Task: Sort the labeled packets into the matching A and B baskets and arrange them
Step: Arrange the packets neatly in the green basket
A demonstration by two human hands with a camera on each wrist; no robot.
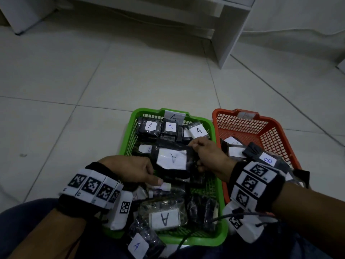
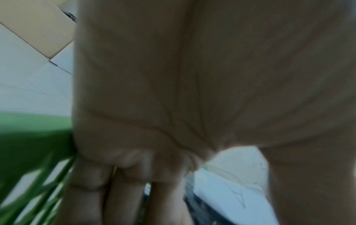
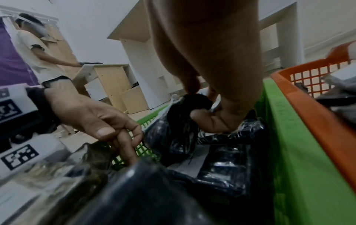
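A packet (image 1: 172,161) (label inverted) lengthwise between both hands.

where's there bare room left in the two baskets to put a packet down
Orange basket: the far half is bare mesh, behind the B packet pile. Green basket: crowded. A thin strip of mesh shows along its right wall, beside the held A packet that the right hand pinches.
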